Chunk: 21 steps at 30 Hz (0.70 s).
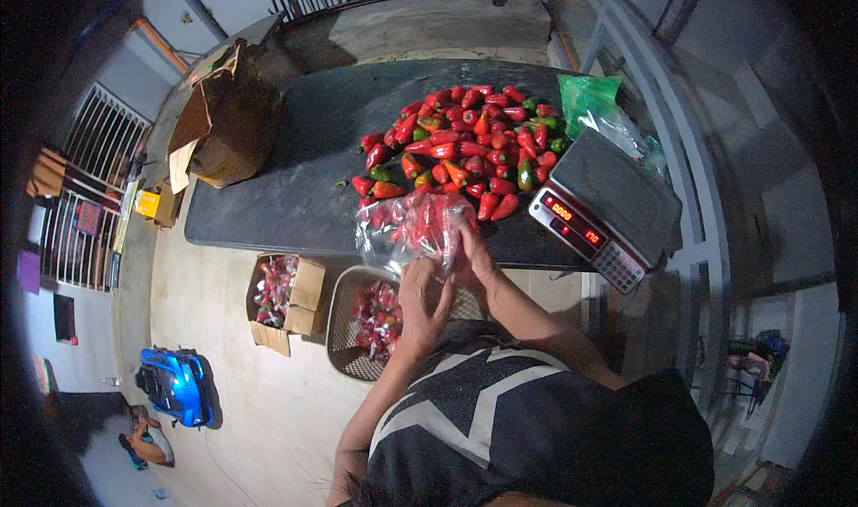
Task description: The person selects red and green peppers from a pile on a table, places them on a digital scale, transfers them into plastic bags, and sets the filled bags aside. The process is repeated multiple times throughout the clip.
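Observation:
A clear plastic bag (439, 229) with red peppers showing through it hangs over the near edge of a dark table (308, 138). My left hand (422, 292) grips the bag's near side, fingers bunched at the plastic. On the bag's right side my right hand (474, 255) holds it too, its fingertips partly hidden by the film. Just beyond lies a heap of peppers (462, 128), mostly red, with a few green and orange ones. To the right of the heap stands a digital scale (603, 205) with a lit red display; its plate carries nothing.
Below the table's edge stand a plastic basket (340, 346) and a cardboard box (307, 292), both holding bagged peppers. A large open carton (234, 131) is at the table's left end. Green plastic bags (590, 101) lie behind the scale. A person (151, 440) is at the lower left, near a blue ride-on toy (175, 383).

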{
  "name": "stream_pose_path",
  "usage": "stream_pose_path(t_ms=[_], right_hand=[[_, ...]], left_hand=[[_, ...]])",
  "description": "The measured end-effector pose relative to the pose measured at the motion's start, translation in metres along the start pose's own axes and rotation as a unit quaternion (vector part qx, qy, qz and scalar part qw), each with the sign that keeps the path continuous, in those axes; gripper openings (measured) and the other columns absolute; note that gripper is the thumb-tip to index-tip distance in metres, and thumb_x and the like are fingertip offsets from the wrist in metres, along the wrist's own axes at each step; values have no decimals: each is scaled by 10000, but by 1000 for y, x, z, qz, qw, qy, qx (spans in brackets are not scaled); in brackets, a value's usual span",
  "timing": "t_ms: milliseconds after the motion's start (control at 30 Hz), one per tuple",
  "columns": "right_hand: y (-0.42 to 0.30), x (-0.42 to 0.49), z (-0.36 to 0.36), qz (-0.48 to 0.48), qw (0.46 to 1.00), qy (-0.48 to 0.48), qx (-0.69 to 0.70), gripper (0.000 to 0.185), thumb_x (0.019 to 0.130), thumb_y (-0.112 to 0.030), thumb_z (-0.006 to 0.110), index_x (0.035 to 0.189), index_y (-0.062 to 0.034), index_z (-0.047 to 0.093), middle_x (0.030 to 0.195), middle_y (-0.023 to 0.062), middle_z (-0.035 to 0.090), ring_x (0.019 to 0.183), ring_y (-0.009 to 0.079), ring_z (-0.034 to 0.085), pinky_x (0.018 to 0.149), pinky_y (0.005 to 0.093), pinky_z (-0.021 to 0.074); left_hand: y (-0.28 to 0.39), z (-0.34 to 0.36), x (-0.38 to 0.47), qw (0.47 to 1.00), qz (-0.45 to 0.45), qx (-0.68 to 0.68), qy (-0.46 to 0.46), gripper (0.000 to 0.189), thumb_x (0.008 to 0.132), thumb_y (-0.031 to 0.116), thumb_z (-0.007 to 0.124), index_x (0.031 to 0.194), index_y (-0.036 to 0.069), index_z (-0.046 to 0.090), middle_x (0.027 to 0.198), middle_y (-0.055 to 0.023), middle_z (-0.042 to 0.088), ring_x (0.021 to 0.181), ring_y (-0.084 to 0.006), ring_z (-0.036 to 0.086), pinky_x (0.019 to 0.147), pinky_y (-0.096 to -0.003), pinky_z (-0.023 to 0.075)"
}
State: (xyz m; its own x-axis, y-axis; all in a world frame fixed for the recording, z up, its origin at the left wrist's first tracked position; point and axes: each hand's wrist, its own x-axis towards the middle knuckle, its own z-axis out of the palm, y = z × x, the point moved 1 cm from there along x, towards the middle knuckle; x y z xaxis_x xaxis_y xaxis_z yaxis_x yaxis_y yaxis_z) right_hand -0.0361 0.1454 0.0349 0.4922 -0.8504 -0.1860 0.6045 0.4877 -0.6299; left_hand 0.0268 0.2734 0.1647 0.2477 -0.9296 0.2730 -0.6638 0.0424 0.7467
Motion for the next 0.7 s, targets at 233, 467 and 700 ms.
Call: stream_pose_path(t_ms=[233,467,700], right_hand=[[-28,-30,49,-7,987,-153,-57,529,840,-268,640,1290,-106,415,1193,22,498,1013,115,491,832,250,428],[-15,31,-12,67,992,-102,40,515,837,-311,628,1270,-113,432,1198,45,488,1021,135,503,828,276,447],[-22,62,-30,44,994,-49,85,506,858,-338,589,1276,-105,424,1222,65,476,1048,163,506,856,304,449]], left_hand=[[11,2,48,977,-139,-158,46,255,885,51,517,1118,-51,508,1015,-87,601,1015,-177,542,903,-304,407],[18,54,30,991,-46,-124,-11,206,748,16,549,953,39,546,868,-212,574,825,-398,574,688,-424,453],[-8,61,27,956,-220,-151,-119,164,803,33,567,953,-2,510,820,-230,557,809,-377,593,668,-355,452]])
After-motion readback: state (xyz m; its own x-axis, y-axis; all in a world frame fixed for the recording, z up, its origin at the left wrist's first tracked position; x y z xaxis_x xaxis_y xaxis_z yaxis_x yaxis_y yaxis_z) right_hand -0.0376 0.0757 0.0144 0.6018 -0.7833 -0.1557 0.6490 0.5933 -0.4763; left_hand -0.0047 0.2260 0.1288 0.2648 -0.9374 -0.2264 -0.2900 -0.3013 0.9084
